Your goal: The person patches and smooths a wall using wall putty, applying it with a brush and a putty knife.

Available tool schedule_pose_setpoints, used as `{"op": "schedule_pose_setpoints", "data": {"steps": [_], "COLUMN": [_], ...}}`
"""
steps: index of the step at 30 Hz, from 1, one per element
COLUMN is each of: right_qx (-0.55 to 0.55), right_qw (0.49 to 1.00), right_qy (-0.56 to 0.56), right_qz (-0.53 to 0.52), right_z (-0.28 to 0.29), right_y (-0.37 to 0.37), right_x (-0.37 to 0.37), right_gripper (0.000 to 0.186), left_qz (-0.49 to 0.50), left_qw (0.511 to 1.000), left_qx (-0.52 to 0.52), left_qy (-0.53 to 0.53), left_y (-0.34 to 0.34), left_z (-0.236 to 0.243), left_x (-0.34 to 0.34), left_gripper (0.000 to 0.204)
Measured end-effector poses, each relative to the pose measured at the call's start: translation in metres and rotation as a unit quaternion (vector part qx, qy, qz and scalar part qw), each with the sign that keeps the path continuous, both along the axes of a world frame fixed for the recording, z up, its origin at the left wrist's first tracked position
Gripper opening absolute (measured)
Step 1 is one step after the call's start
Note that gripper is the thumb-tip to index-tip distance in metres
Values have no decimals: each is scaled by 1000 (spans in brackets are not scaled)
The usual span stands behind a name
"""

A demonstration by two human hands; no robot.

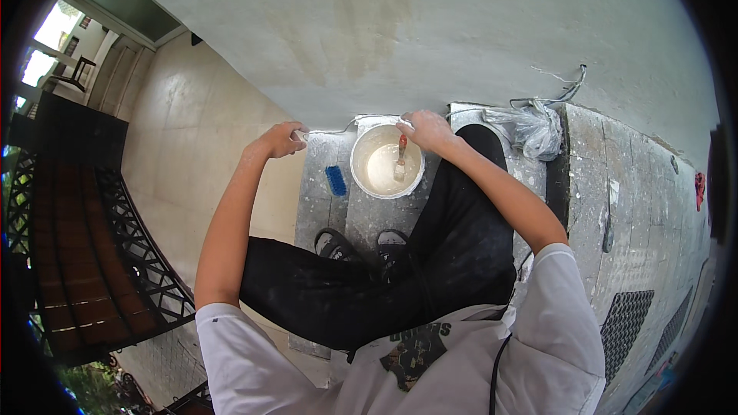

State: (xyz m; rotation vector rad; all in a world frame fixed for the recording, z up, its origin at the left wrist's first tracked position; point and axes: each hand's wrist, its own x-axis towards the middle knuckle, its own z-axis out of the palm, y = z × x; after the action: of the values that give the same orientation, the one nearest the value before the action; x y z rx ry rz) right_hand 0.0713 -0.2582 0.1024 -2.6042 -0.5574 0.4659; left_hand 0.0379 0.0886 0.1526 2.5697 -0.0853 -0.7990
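Note:
My left hand is closed on a small white piece at the foot of the wall. From there a thin pale cord runs along the wall base toward my right hand. The fingers of that hand are pinched round the cord just above the bucket's far rim. Below it stands a white bucket holding a pale, creamy liquid. A paintbrush with a red handle leans inside the bucket. To the bucket's left, a blue-bristled scrub brush lies on the grey step.
The pale, patchy wall rises directly ahead. A clear plastic bag and loose wires lie to the right, beside a raised paint-spattered ledge. Beige floor and a black metal railing are on the left.

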Motion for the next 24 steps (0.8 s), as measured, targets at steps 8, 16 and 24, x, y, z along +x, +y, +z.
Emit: {"op": "schedule_pose_setpoints", "data": {"steps": [8, 16, 24], "right_qx": [-119, 6, 122], "right_qw": [970, 976, 987], "right_qy": [193, 214, 108], "right_qz": [83, -34, -3], "right_z": [-54, -31, 165], "right_y": [-7, -11, -102], "right_x": [25, 16, -6], "right_gripper": [42, 20, 24], "left_qz": [7, 37, -6], "left_qw": [998, 997, 993], "left_qx": [23, -16, 76], "left_qy": [53, 63, 92], "left_y": [15, 4, 51], "left_z": [-22, -24, -49], "left_x": [15, 24, 42], "left_gripper": [45, 42, 48]}}
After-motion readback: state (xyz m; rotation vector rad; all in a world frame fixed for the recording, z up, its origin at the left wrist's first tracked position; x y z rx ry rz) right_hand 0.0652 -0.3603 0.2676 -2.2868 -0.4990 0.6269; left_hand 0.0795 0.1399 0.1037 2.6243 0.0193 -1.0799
